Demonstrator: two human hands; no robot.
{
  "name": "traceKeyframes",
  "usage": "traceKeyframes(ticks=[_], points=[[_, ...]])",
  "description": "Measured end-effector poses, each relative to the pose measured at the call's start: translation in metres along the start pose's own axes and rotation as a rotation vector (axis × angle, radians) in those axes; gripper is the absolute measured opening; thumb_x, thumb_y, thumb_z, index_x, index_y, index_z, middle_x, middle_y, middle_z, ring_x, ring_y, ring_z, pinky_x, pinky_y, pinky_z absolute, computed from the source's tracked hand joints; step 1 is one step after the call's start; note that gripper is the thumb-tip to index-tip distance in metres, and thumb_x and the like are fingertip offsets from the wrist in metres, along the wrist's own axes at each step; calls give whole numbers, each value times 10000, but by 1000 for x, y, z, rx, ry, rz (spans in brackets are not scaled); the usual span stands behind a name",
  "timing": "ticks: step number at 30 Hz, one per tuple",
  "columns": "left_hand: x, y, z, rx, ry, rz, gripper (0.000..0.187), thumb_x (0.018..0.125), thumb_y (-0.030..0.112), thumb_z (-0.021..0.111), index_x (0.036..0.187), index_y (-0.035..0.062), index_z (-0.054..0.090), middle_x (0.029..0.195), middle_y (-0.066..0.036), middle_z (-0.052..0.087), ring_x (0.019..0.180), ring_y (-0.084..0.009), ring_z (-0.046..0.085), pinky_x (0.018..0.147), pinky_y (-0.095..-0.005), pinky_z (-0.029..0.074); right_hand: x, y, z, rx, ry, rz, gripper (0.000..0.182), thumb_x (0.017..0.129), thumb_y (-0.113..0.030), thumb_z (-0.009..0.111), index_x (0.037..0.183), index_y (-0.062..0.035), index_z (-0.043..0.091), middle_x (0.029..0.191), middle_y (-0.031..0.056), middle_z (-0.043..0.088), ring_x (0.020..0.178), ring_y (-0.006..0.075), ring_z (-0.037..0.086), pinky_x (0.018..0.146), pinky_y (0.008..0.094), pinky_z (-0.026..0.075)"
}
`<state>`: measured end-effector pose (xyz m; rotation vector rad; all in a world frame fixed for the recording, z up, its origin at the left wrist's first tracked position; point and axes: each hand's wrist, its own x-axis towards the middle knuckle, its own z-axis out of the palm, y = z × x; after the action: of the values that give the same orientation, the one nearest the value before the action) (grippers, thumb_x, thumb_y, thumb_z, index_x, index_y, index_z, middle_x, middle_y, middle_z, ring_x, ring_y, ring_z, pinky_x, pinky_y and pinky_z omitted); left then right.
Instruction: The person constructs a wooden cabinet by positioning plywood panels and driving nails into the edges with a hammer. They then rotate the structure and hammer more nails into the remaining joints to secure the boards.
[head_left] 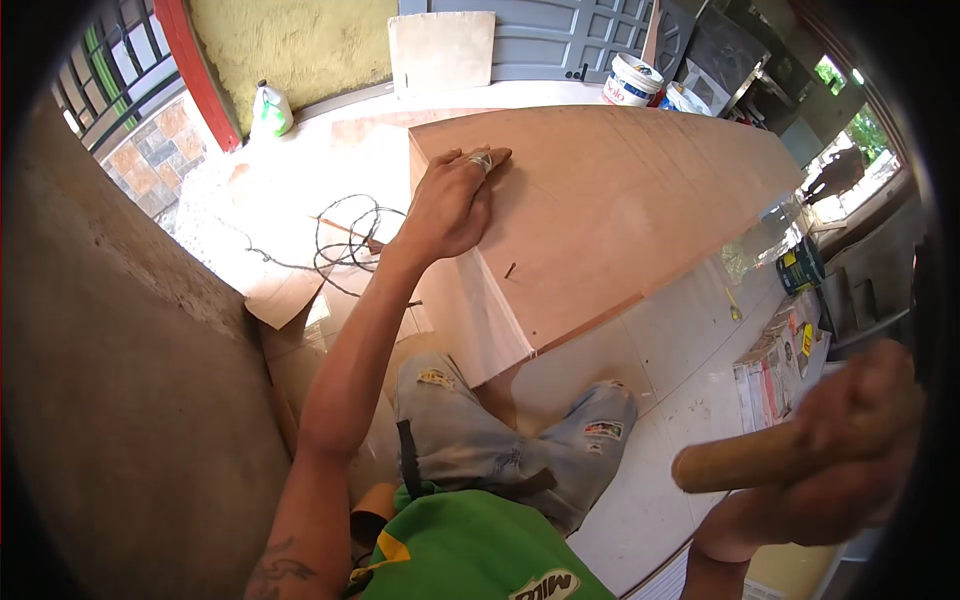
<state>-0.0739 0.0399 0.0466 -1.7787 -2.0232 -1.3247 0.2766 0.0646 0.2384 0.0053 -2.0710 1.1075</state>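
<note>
My left hand (455, 205) lies palm down on the near left edge of a long plywood board (620, 190), with a ring on one finger. A small nail (510, 270) stands in the board just below that hand. My right hand (850, 440) is raised at the lower right, fingers closed around a wooden handle (740, 462); the tool's head is out of view. My knees in torn jeans (520, 440) rest on the tiled floor beneath the board's near end.
A black cable (345, 235) coils on the floor left of the board. A green-and-white bottle (270, 110) stands by the wall. A white bucket (632, 80) sits at the far end, a dark can (800, 265) and boxes (775, 365) at the right. A concrete wall (120, 380) is on my left.
</note>
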Motion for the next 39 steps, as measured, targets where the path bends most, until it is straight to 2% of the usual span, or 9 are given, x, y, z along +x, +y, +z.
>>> traceKeyframes(ticks=[9, 19, 21, 24, 26, 27, 31, 33, 39], points=[[-1, -4, 2, -10, 31, 12, 466, 805, -47, 453, 1247, 2, 593, 1235, -166, 641, 1267, -313, 529, 1110, -444, 309, -23, 36, 69, -374, 47, 610, 626, 954, -163, 543, 1496, 34, 299, 732, 90, 613, 556, 86, 505, 524, 234, 429], [1, 1, 0, 0, 58, 24, 453, 807, -54, 475, 1241, 2, 593, 1187, -169, 658, 1224, -317, 562, 1083, -450, 331, -50, 63, 36, -959, -371, -232, 262, 916, -235, 605, 1115, -66, 590, 757, 37, 648, 603, 197, 606, 643, 313, 490], [1, 8, -4, -54, 25, -2, 428, 810, -50, 478, 1212, 0, 616, 1180, -174, 658, 1213, -322, 569, 1075, -460, 340, -32, 59, 74, -403, -190, 642, 280, 947, -317, 562, 986, -48, 625, 729, 67, 584, 625, 151, 607, 585, 314, 517], [0, -2, 1, -19, 42, 7, 415, 806, -53, 472, 1183, -3, 638, 1177, -167, 661, 1223, -317, 563, 1078, -465, 341, -22, 26, 67, -418, 62, 487, 318, 983, -346, 509, 1017, -45, 605, 732, 68, 590, 510, 110, 551, 465, 292, 480], [-1, 1, 1, -31, 69, 20, 412, 804, -53, 470, 1174, -3, 644, 1177, -162, 662, 1227, -317, 561, 1081, -464, 341, 83, 11, -18, -277, -1510, -433, 242, 1033, -253, 466, 1054, -46, 590, 805, 76, 619, 514, 59, 540, 497, 261, 507], [-1, 2, 2, -43, 94, 38, 409, 802, -53, 468, 1166, -3, 650, 1177, -158, 663, 1231, -317, 558, 1084, -463, 340, 45, -38, -2, -1023, -733, -515, 195, 830, -291, 607, 922, -145, 698, 727, 28, 639, 475, 130, 472, 501, 264, 445], [-1, 2, 3, -41, 85, 21, 412, 800, -52, 466, 1163, -1, 654, 1179, -148, 666, 1240, -317, 552, 1092, -458, 335, 30, -63, -56, -1145, -1247, 730, 164, 952, -169, 536, 1064, -73, 611, 834, 108, 632, 855, 187, 618, 851, 375, 509], [0, 2, 3, -53, 84, 15, 413, 798, -52, 465, 1160, 1, 656, 1175, -150, 667, 1243, -320, 549, 1092, -457, 336, -47, 57, 47, -1000, -360, -189, 207, 969, -240, 532, 1061, -70, 604, 739, 77, 580, 800, 167, 613, 772, 350, 513], [-1, 0, 7, -72, 111, 11, 407, 782, -52, 469, 1138, -7, 661, 1129, -159, 678, 1220, -315, 565, 1085, -467, 343, -15, 4, 67, -262, 271, 587, 317, 942, -337, 571, 1003, -26, 576, 654, 72, 546, 477, 179, 534, 478, 315, 442]])
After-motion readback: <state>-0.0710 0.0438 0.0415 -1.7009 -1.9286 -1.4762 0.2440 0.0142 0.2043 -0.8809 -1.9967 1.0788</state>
